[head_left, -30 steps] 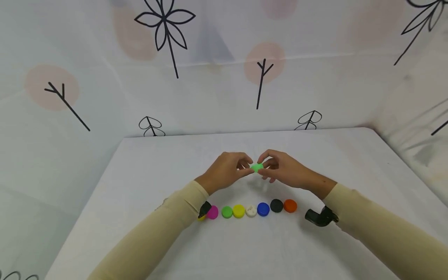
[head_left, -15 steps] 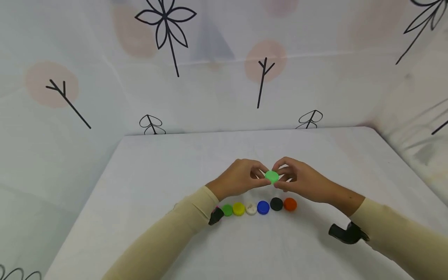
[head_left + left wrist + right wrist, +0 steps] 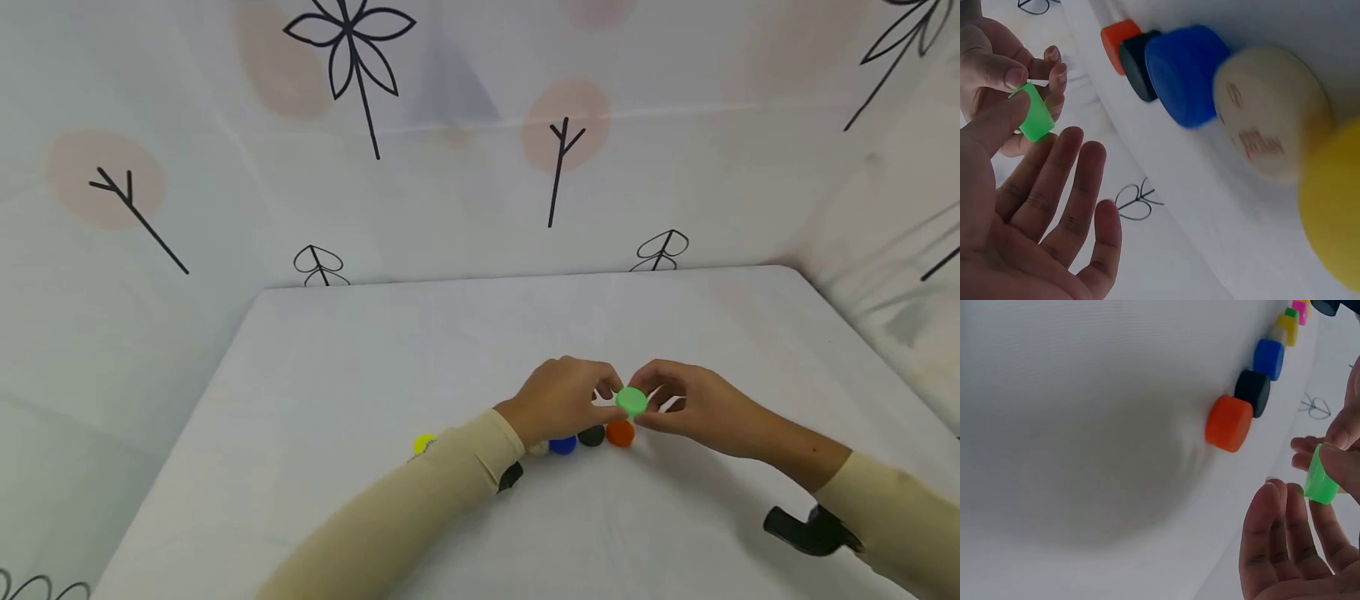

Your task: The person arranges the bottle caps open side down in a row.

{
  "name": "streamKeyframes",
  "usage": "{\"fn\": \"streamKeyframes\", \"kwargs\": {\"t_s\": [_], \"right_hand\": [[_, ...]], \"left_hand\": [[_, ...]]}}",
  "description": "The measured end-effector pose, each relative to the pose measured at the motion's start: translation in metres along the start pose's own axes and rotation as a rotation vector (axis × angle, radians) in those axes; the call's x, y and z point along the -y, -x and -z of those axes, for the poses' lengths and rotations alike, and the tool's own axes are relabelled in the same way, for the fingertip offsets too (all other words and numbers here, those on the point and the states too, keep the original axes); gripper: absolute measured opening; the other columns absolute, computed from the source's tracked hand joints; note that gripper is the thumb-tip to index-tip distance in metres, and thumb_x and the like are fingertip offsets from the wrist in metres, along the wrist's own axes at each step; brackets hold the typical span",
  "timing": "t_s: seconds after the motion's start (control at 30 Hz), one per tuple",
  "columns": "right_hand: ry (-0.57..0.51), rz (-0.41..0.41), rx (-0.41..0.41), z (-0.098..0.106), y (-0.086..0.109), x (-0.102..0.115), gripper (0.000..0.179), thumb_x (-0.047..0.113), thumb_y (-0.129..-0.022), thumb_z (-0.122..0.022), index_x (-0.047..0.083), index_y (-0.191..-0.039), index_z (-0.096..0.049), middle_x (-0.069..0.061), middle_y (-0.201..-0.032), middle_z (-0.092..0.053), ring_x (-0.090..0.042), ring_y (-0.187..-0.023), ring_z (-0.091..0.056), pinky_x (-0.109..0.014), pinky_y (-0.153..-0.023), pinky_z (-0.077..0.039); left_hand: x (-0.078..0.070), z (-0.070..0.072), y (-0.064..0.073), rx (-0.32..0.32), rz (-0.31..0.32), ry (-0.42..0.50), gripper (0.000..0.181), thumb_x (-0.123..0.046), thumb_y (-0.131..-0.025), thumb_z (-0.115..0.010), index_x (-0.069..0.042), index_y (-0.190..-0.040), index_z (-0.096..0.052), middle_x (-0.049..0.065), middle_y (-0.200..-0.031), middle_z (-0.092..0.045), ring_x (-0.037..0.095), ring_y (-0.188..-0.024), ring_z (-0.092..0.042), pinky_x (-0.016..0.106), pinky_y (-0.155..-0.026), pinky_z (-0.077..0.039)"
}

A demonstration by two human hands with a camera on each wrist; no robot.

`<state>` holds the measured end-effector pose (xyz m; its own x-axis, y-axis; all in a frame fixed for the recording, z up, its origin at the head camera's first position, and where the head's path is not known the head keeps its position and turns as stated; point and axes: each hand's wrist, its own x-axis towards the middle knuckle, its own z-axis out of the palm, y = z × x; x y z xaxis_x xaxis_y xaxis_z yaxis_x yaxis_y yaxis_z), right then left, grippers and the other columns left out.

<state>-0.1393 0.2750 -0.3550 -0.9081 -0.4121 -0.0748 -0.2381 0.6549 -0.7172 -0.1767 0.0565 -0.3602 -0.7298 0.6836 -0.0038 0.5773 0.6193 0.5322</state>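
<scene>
A light green bottle cap (image 3: 632, 402) is held up between both hands, above the orange end of a row of caps. My left hand (image 3: 566, 398) pinches its left edge between thumb and fingertips; its other fingers spread loosely in the left wrist view. The right hand (image 3: 697, 408) pinches the opposite edge. Just below the held cap lies an orange cap (image 3: 620, 433), with a black cap (image 3: 592, 436) and a blue cap (image 3: 563, 445) to its left. The left wrist view also shows a white cap (image 3: 1272, 115) with faint reddish print and a yellow cap (image 3: 1335, 206).
The caps lie on a white-covered table (image 3: 360, 358). Another yellow cap (image 3: 425, 443) shows past the left sleeve, which hides part of the row. A pink cap (image 3: 1299, 311) appears far along it. Behind the table hangs a patterned cloth (image 3: 465, 192).
Both hands have moved right and toward the person, carrying the light green cap from behind the row to over the orange cap. The left forearm now covers more of the row.
</scene>
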Motion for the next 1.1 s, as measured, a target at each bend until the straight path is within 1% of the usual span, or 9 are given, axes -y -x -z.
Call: {"fn": "streamKeyframes", "kwargs": {"t_s": [0.13,0.23,0.43,0.53,0.63,0.9,1.1], "right_hand": [[-0.003,0.005,-0.011,-0.001,0.005,-0.008,0.031,0.019,-0.084,-0.081,0.015,-0.109,-0.063,0.002,-0.101,-0.066,-0.006,-0.086,-0.064,-0.025,-0.073,-0.057],[0.007,0.009,-0.005,-0.001,0.008,-0.013,0.033,0.021,-0.084,-0.082,0.014,-0.11,-0.063,0.001,-0.097,-0.064,-0.006,-0.083,-0.062,-0.024,-0.071,-0.056],[0.03,-0.003,0.023,-0.002,0.009,-0.024,0.035,0.02,-0.083,-0.082,0.01,-0.11,-0.062,0.001,-0.085,-0.058,-0.004,-0.076,-0.058,-0.022,-0.069,-0.055],[0.034,-0.014,0.039,-0.003,0.008,-0.029,0.035,0.019,-0.083,-0.081,0.008,-0.11,-0.061,0.001,-0.084,-0.058,-0.004,-0.076,-0.057,-0.022,-0.069,-0.055],[0.038,-0.033,0.055,-0.004,0.008,-0.032,0.036,0.02,-0.083,-0.082,0.008,-0.11,-0.061,0.001,-0.084,-0.059,-0.004,-0.075,-0.056,-0.022,-0.069,-0.055],[0.058,-0.056,0.075,-0.008,0.005,-0.035,0.033,0.019,-0.081,-0.082,0.01,-0.107,-0.063,0.001,-0.086,-0.061,-0.005,-0.077,-0.057,-0.022,-0.069,-0.054],[0.058,-0.07,0.091,-0.011,0.004,-0.038,0.033,0.019,-0.08,-0.083,0.013,-0.106,-0.063,0.002,-0.084,-0.06,-0.005,-0.076,-0.055,-0.021,-0.065,-0.05]], "left_hand": [[-0.006,-0.009,-0.005,0.001,-0.016,-0.118,0.025,-0.044,-0.091,-0.071,-0.027,-0.109,-0.072,-0.016,-0.102,-0.073,-0.005,-0.093,-0.063,0.019,-0.084,-0.046],[-0.011,-0.014,-0.008,0.018,0.003,-0.163,0.023,-0.044,-0.091,-0.072,-0.028,-0.107,-0.073,-0.019,-0.098,-0.071,-0.006,-0.09,-0.061,0.022,-0.082,-0.044],[-0.02,-0.024,-0.017,0.059,0.061,-0.204,0.017,-0.04,-0.088,-0.076,-0.029,-0.101,-0.073,-0.023,-0.088,-0.068,-0.004,-0.077,-0.055,0.025,-0.074,-0.036],[-0.023,-0.029,-0.022,0.07,0.074,-0.241,0.016,-0.039,-0.088,-0.075,-0.029,-0.1,-0.073,-0.023,-0.089,-0.068,-0.003,-0.076,-0.055,0.025,-0.071,-0.034],[-0.025,-0.034,-0.023,0.07,0.083,-0.267,0.014,-0.039,-0.088,-0.074,-0.029,-0.099,-0.073,-0.023,-0.09,-0.069,-0.002,-0.075,-0.055,0.025,-0.069,-0.033],[-0.025,-0.041,-0.023,0.07,0.108,-0.281,0.01,-0.037,-0.088,-0.073,-0.028,-0.089,-0.071,-0.019,-0.08,-0.062,0.002,-0.072,-0.053,0.026,-0.067,-0.034],[-0.027,-0.042,-0.021,0.081,0.115,-0.317,0.014,-0.039,-0.088,-0.072,-0.027,-0.082,-0.068,-0.014,-0.077,-0.059,0.007,-0.071,-0.052,0.026,-0.064,-0.038]]}}
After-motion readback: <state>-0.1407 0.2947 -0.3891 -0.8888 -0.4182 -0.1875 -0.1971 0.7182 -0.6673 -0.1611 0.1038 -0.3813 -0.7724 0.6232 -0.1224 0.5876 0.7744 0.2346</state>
